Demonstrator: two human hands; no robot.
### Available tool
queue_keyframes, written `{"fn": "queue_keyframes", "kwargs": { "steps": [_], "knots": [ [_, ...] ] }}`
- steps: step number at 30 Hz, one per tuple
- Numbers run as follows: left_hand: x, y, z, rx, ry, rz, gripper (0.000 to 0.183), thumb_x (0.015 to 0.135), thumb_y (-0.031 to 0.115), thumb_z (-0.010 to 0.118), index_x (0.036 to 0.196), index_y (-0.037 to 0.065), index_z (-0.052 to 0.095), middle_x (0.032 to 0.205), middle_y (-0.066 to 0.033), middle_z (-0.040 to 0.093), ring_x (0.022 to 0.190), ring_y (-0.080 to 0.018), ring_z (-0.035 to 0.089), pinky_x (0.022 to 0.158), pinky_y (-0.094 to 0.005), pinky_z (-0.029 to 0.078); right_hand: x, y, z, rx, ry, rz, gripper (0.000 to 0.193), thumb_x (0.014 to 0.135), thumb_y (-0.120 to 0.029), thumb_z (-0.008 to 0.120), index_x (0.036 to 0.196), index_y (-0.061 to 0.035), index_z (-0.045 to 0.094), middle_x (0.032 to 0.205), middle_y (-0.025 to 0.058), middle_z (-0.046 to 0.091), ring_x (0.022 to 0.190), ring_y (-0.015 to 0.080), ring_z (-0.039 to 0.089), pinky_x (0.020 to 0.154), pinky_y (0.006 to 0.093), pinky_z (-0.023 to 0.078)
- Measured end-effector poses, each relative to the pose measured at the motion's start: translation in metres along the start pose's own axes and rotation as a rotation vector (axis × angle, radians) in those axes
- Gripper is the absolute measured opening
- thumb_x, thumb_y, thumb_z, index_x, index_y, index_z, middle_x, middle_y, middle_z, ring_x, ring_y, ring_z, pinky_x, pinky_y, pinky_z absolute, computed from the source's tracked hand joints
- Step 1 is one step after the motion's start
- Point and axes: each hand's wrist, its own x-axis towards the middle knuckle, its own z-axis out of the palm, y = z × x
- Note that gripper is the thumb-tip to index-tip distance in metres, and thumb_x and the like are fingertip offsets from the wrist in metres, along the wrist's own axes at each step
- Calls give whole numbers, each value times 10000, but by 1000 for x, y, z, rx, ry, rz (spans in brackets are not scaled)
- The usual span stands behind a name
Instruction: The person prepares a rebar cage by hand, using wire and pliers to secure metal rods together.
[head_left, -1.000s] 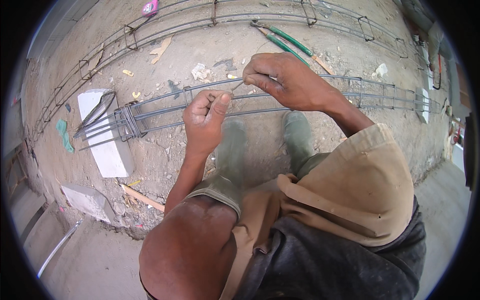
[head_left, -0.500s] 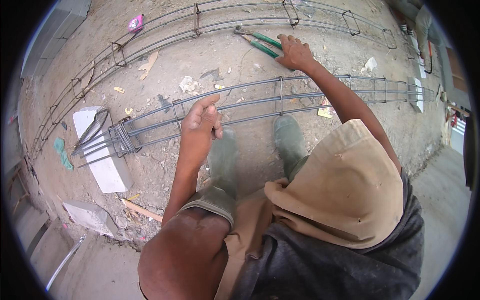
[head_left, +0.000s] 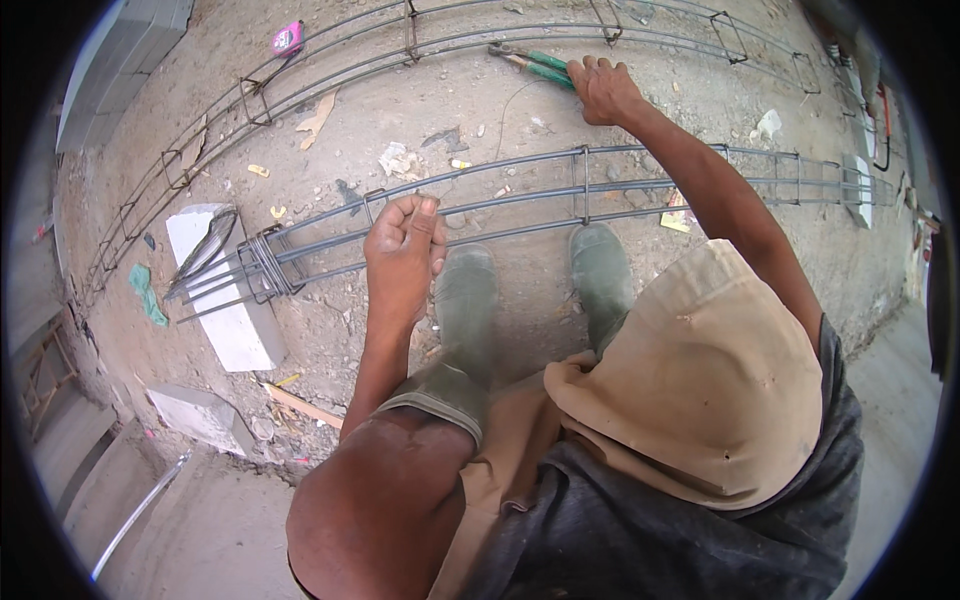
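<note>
1 pair of long, green-handled metal cutters (head_left: 549,72) lies near 12 o'clock, held in our right hand (head_left: 605,92). Our left hand (head_left: 400,245), toward 10 o'clock, hangs partly curled above the grey steel-bar cage (head_left: 587,187); we cannot tell whether it pinches anything.

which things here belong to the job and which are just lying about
Seem part of the job:
green-handled cutters, right hand at their handles
nearer steel-bar cage, left hand in front of it
white block under that cage's left end

Seem just lying about:
crumpled white scrap
torn brown piece
green scrap left of the block
pink tape measure, possibly for the job
</note>
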Motion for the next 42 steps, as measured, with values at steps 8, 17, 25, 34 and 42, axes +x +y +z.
{"fn": "queue_keyframes", "kwargs": {
  "steps": [8, 17, 25, 34, 42],
  "knots": [
    [2, 2, -16, -2, 43, 41, 140, 965, 139, 634, 990, 8, 592, 712, 26, 552, 546, -19, 431, 468, -186, 331, -22, 6, -60, 1160, -530, 153, 206, 813, -99, 569, 985, 13, 557, 790, 103, 621, 690, 181, 606, 647, 320, 526],
    [-2, 14, -24, 278, 179, 336, 136, 963, 103, 622, 993, -28, 597, 774, 15, 607, 674, -1, 466, 572, -173, 360, -109, -18, -154, 1125, -381, -274, 174, 713, 100, 620, 819, -26, 563, 1005, 126, 660, 913, 268, 647, 859, 371, 521],
    [-9, 16, -27, 129, 101, 179, 112, 968, 104, 610, 981, -7, 611, 776, 19, 618, 650, 7, 440, 547, -176, 342, -127, -49, -157, 381, 18, -412, 387, 787, 55, 543, 1124, -93, 665, 1251, 84, 565, 1223, 271, 507, 1131, 509, 308],
    [-10, 17, -24, 177, 55, 174, 104, 963, 103, 614, 967, -1, 622, 783, 13, 629, 647, 4, 435, 542, -180, 338, -124, -51, -151, 453, 147, -438, 320, 807, 12, 563, 1092, -88, 669, 1247, 97, 556, 1158, 286, 525, 1038, 434, 402],
    [-12, 19, -24, 165, 23, 146, 112, 963, 108, 615, 983, -2, 621, 782, 13, 630, 641, 5, 431, 535, -184, 337, -119, -45, -137, 492, 209, -395, 275, 855, -81, 590, 1124, -61, 536, 1044, 100, 594, 1010, 300, 576, 884, 415, 459]
  ]
}}
